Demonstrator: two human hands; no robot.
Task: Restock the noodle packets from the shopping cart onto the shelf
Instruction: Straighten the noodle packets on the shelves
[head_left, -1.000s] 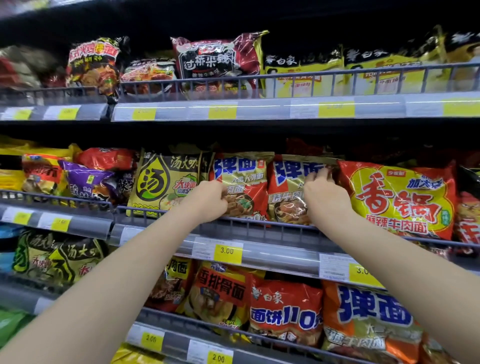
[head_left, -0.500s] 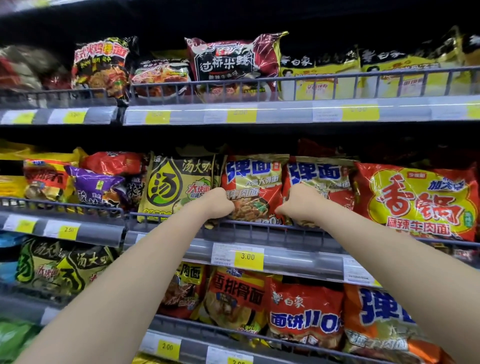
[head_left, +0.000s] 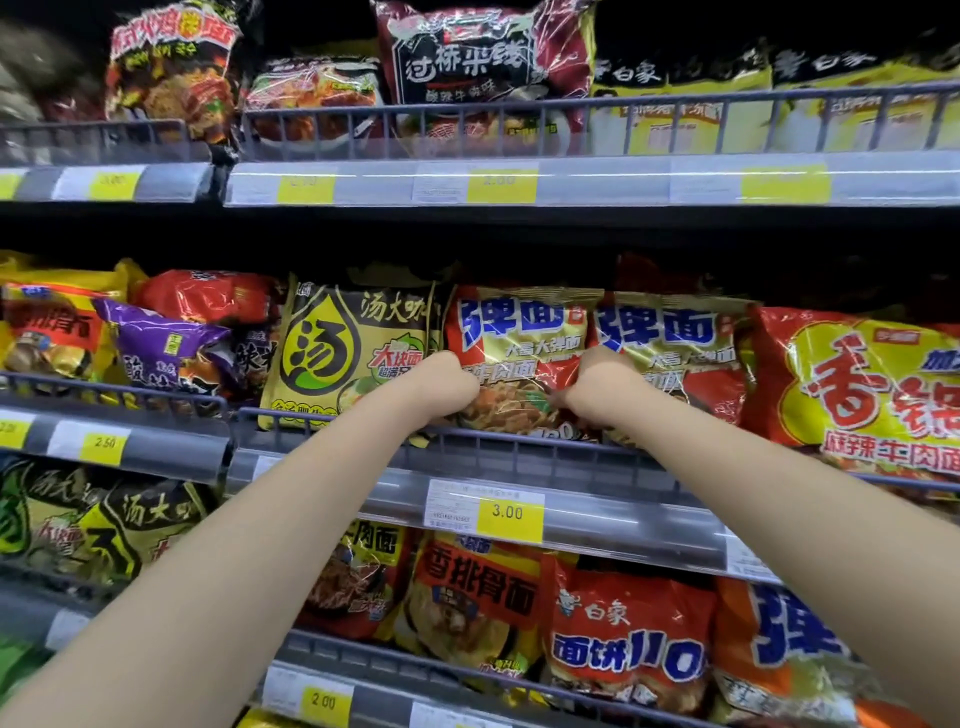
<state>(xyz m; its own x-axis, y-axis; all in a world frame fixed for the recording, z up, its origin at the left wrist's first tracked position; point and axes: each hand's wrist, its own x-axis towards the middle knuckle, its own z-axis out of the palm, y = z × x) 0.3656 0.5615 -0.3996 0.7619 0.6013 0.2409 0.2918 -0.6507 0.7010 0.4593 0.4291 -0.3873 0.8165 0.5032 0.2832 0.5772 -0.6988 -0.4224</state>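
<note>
At the centre of the frame the left hand and the right hand are both curled closed on the two lower sides of one red-and-gold noodle packet, which stands upright on the middle shelf behind its grey wire rail; the fingertips are tucked behind the wrapper edges and cannot be seen. Just left of it, touching, stands a yellow-and-black packet, and just right a twin red-and-gold packet overlaps its edge, with a large red-and-yellow packet further right. The wire rail crosses in front of the packet's bottom edge, and below it a yellow price tag reads 3.00. The top shelf in the upper part of the frame holds a dark red packet among others; the lower shelf holds more orange and red packets. Both bare forearms rise from the bottom corners and converge, wrists bent slightly inward toward each other
</note>
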